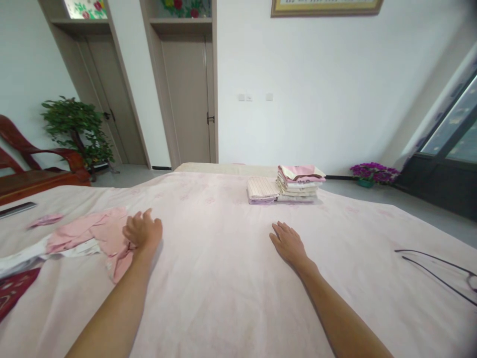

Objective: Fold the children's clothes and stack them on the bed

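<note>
My left hand (143,230) rests on the edge of a crumpled pink garment (93,233) on the pale pink bed sheet (223,278); its fingers are curled over the cloth. Flat on the bare sheet lies my right hand (287,242), fingers stretched out and holding nothing. Farther back, a stack of folded clothes (300,184) sits beside a folded striped piece (262,190).
More loose clothes lie at the left: a small pink piece (45,220), a white one (22,258) and a dark red one (15,291). A black cable (436,271) lies at the right. A wooden chair (33,171), a potted plant (76,127) and doors (188,99) stand behind.
</note>
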`<control>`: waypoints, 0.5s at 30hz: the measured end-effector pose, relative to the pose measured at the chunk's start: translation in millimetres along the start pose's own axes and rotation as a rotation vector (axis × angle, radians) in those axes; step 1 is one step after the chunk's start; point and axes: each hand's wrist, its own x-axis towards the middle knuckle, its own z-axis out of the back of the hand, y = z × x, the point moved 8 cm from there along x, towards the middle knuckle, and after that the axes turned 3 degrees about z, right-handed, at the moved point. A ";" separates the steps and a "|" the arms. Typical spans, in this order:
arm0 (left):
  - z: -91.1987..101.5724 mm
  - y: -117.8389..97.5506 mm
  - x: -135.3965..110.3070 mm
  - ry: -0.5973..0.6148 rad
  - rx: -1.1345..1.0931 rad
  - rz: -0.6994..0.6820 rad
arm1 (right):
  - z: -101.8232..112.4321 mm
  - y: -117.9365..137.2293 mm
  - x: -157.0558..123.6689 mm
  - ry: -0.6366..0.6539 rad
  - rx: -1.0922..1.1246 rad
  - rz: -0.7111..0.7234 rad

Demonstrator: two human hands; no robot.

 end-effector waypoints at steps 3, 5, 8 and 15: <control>6.4 59.9 21.9 0.001 0.005 0.227 | 0.1 -0.8 0.7 -0.004 -0.002 -0.001; -0.2 88.0 27.2 0.079 0.021 0.363 | 0.2 -1.3 1.1 0.001 0.003 -0.002; -10.3 106.9 31.1 0.172 0.040 0.449 | 1.0 -1.8 1.4 0.006 0.008 -0.004; -16.2 107.7 41.8 0.229 0.006 0.368 | 2.3 -1.0 0.3 0.003 0.018 0.002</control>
